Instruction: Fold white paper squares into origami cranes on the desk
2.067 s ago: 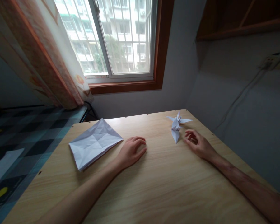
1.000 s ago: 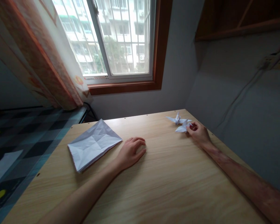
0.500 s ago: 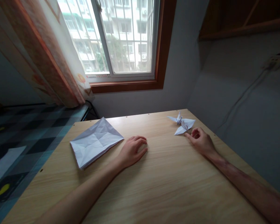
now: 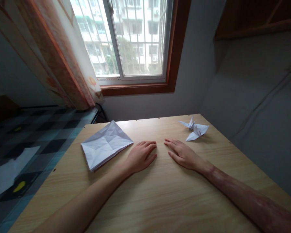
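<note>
My left hand (image 4: 142, 155) lies flat on the wooden table (image 4: 160, 194), fingers stretched out and holding nothing. My right hand (image 4: 181, 153) rests palm down just right of it, fingers open and empty. A stack of creased white paper squares (image 4: 106, 144) lies to the left of my left hand, nearly touching its wrist side. Two white folded paper cranes (image 4: 196, 129) sit together near the table's far right corner, a short way beyond my right hand.
A window (image 4: 133, 38) with a brown wooden frame is behind the table. An orange patterned curtain (image 4: 55, 55) hangs at the left. A checked bedspread (image 4: 26, 142) lies left of the table. A grey wall (image 4: 257, 106) runs along the right edge.
My right hand set the second crane beside the first at the far corner, let go, and moved left to lie flat by my left hand. The camera turned slightly left.
</note>
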The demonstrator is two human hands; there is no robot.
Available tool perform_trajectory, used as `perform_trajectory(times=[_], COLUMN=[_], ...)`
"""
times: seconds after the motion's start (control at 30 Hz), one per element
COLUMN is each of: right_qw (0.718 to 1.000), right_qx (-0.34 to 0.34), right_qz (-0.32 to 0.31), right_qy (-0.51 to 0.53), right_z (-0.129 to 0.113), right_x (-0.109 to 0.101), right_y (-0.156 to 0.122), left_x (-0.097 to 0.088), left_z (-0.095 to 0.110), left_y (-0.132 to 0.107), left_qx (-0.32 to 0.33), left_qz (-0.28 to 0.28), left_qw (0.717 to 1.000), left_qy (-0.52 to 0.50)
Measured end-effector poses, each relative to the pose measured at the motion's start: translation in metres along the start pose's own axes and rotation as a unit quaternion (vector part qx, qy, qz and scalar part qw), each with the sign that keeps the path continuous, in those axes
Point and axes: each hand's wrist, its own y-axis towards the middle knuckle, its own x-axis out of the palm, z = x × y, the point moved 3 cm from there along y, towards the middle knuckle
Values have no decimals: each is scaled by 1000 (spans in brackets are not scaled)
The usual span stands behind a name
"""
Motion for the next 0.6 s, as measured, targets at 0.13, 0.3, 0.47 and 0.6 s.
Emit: perform_trajectory(times=[0.13,0.3,0.47,0.6], right_qw=[1000,1000,1000,1000], right_qx=[4,-10,-9,-16], right_qz=[-15,-11,-16,-14], right_qy=[-8,-8,-7,-10], right_z=[4,9,9,8], right_x=[21,26,24,24], right_y=[29,30,26,26], left_x=[-19,-80,-142,-161], left_z=[-18,-65,-127,-177], left_y=[0,-9,-35,-67], left_qx=[28,-51,-199,-311], left_qz=[-71,-79,-66,-65], left_qw=[997,995,967,938], left_qy=[-11,42,144,137])
